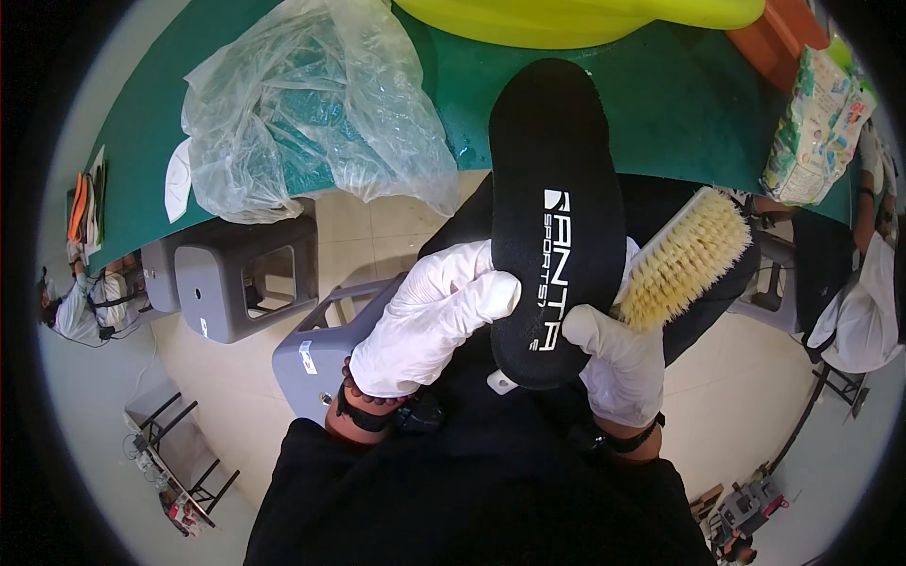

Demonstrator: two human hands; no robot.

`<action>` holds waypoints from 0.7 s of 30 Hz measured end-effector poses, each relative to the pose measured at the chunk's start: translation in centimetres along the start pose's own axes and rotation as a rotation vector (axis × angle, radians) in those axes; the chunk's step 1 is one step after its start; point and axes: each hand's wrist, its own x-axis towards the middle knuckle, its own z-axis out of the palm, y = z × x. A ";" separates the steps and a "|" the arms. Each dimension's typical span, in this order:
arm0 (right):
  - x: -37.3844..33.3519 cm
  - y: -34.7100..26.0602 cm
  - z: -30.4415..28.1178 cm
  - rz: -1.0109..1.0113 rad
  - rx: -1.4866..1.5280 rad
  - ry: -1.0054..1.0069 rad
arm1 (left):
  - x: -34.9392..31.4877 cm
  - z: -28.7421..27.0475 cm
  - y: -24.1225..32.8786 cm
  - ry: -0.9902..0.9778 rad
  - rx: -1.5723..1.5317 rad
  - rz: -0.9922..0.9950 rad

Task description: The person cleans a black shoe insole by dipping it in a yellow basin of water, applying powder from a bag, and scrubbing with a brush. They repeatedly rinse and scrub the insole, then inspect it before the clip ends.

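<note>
A black shoe insole (552,160) with white print stands lengthwise before me, its far end over the table's edge. My left hand (439,325), in a white glove, grips its left side with the thumb on top. On the right side of the heel lies the thumb of my right hand (623,363), also gloved in white. The same hand holds a scrub brush (686,255), its pale yellow bristles turned up and to the right of the insole. The fingers under the insole are hidden.
A crumpled clear plastic bag (311,113) covers the left of the green table (679,113). Behind the insole sits a yellow-green basin (566,21). A patterned soft pack (816,127) stands at the right edge. Grey plastic stools (241,274) stand below on the left.
</note>
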 end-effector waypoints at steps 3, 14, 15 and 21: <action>-0.1 0.5 0.3 -0.033 0.029 0.025 | -0.1 0.0 -0.1 -0.086 0.039 0.066; 0.3 0.1 0.3 0.150 0.217 -0.047 | -0.3 0.1 -0.4 -0.069 0.008 0.079; 0.3 0.1 0.1 0.171 0.259 -0.052 | -0.2 0.1 -0.5 -0.069 0.007 0.078; 0.3 -0.2 0.5 0.217 0.222 -0.030 | -0.1 -0.2 -0.4 -0.050 0.012 0.031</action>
